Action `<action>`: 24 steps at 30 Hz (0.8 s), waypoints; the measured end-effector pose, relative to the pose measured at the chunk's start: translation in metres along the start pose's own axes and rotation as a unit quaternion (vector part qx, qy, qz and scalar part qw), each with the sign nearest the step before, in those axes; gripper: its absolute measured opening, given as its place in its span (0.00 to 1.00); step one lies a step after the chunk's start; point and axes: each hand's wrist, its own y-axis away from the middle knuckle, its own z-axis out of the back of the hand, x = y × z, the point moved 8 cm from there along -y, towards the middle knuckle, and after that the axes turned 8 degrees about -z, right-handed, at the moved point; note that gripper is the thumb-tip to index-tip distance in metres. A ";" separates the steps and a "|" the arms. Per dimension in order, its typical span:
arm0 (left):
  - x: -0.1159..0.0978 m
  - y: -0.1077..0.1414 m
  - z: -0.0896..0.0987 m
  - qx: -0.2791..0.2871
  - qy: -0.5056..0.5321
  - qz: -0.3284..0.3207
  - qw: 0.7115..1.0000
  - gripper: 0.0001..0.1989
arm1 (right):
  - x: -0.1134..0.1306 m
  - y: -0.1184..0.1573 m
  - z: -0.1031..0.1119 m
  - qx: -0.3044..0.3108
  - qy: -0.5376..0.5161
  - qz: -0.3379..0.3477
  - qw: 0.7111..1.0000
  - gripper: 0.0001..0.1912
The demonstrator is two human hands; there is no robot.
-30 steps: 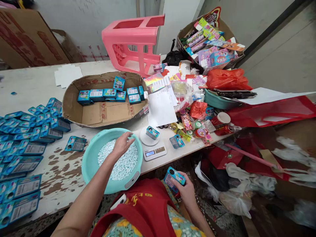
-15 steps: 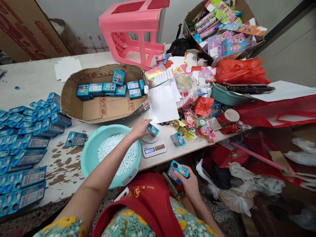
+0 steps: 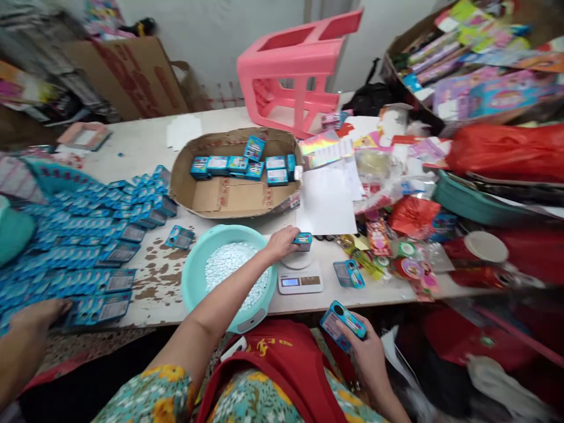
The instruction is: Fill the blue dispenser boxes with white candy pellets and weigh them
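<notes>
With its fingers wrapped round a small blue box (image 3: 302, 241), my left hand (image 3: 283, 243) is at the digital scale (image 3: 300, 282). My left forearm crosses over a turquoise basin (image 3: 194, 282) that holds many small white pieces (image 3: 229, 267). Lower right, off the table's front edge, my right hand (image 3: 359, 338) grips another blue box (image 3: 337, 329) with a dark round opening in its top. A further blue box (image 3: 349, 274) lies on the table right of the scale, and one more (image 3: 180, 237) lies left of the basin.
A cardboard tray (image 3: 198, 202) with several blue boxes stands behind the basin. Rows of blue boxes (image 3: 88, 252) fill the left side, where another person's hand (image 3: 39, 317) reaches in. A pink stool (image 3: 291, 70), white paper (image 3: 328, 202) and wrapped goods (image 3: 414, 217) lie behind and right.
The view has swung left, bringing the other person's hand and more blue boxes into sight. The box in my left hand now looks more upright at the scale.
</notes>
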 end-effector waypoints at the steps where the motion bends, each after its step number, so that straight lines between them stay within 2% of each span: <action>1: 0.007 0.007 0.008 -0.027 0.004 0.022 0.999 0.16 | 0.004 -0.004 -0.003 0.005 0.008 0.004 1.000 0.30; 2: 0.012 0.014 0.015 -0.047 0.006 0.041 0.998 0.17 | 0.012 -0.007 -0.007 0.014 0.017 0.020 1.000 0.30; 4: 0.013 0.031 0.028 -0.063 0.005 0.059 0.996 0.16 | 0.042 -0.009 -0.020 0.045 0.044 0.100 0.993 0.26; 6: -0.001 0.046 0.037 -0.055 0.024 0.038 0.997 0.17 | 0.084 -0.001 -0.040 0.096 0.079 0.213 0.969 0.21; 8: -0.028 0.061 0.043 -0.040 0.079 -0.016 0.996 0.19 | 0.122 0.013 -0.063 0.157 0.113 0.298 0.935 0.19; 10: -0.054 0.076 0.047 -0.026 0.169 -0.064 0.983 0.22 | 0.145 0.025 -0.085 0.214 0.140 0.319 0.913 0.20; 12: -0.061 0.091 0.046 -0.030 0.272 -0.069 0.959 0.25 | 0.153 0.031 -0.101 0.255 0.161 0.304 0.904 0.22; 14: -0.040 0.107 0.039 -0.068 0.342 -0.010 0.937 0.24 | 0.150 0.034 -0.109 0.268 0.169 0.286 0.904 0.23; 16: 0.004 0.129 0.021 -0.110 0.316 0.103 0.937 0.21 | 0.144 0.034 -0.111 0.258 0.167 0.282 0.909 0.24; 17: 0.027 0.142 0.008 -0.110 0.265 0.165 0.944 0.19 | 0.140 0.034 -0.109 0.249 0.161 0.281 0.913 0.23; 19: 0.062 0.169 -0.025 -0.048 0.144 0.257 0.955 0.18 | 0.133 0.033 -0.107 0.235 0.152 0.277 0.919 0.23; 20: 0.072 0.179 -0.043 -0.003 0.111 0.269 0.957 0.19 | 0.130 0.032 -0.106 0.231 0.149 0.275 0.921 0.22; 22: 0.078 0.194 -0.074 0.053 0.124 0.259 0.956 0.17 | 0.128 0.033 -0.105 0.223 0.143 0.281 0.922 0.22; 24: 0.078 0.204 -0.090 0.060 0.177 0.238 0.953 0.11 | 0.130 0.035 -0.104 0.216 0.135 0.295 0.921 0.22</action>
